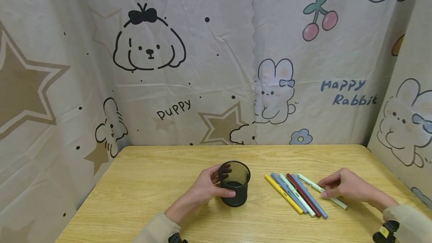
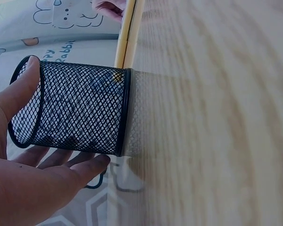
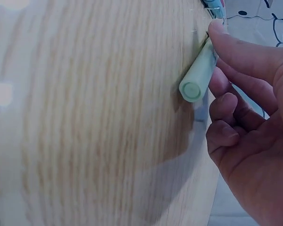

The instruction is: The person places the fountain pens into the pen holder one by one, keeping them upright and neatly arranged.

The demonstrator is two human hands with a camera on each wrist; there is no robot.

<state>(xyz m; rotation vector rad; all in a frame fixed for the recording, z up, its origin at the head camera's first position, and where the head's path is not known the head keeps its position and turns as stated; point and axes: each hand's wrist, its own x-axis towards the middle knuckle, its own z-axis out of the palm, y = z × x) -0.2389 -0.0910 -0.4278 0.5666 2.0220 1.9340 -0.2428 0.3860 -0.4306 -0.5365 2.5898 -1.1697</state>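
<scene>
A black mesh pen holder stands upright on the wooden table. My left hand grips it from the left, thumb at the near side and fingers round the far side; the left wrist view shows the thumb on its rim. At the right, my right hand pinches a pale green pen between thumb and fingers. In the right wrist view the round end of this pen points towards the camera, low over the tabletop. The other fingers curl beneath.
Between the hands several pens lie side by side at a slant: a yellow pen on the left, then blue, pale green, a dark red pen and a blue one. A printed cloth hangs behind the table.
</scene>
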